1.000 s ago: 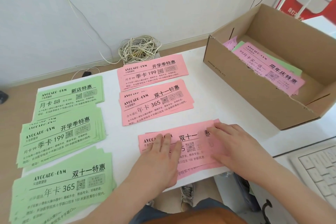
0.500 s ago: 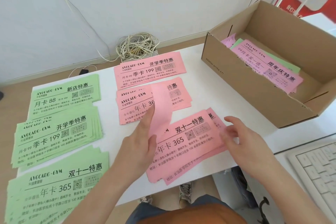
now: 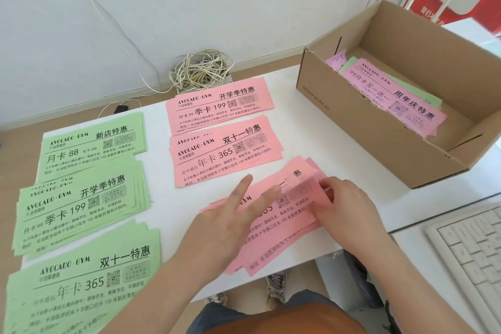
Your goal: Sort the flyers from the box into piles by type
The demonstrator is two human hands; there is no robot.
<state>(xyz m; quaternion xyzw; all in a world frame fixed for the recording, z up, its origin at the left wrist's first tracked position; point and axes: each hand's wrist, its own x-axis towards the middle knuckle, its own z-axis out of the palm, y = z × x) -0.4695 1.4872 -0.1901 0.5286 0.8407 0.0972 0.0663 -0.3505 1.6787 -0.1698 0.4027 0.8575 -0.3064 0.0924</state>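
On the counter [image 3: 292,130], beyond and right of the fingers: the box [image 3: 366,127], more flyers [image 3: 390,95] inside yet to sort. Left of and beyond the fingers: three green piles [image 3: 81,206] and two pink piles [image 3: 225,154], already sorted; seemingly about midway. Directly under the fingers: a loose pink stack [image 3: 282,230]. Flat on it, the left hand [image 3: 230,222], fingers straight and pressing; at its right edge, the right hand [image 3: 349,206], fingers curled, pinching the top sheet.
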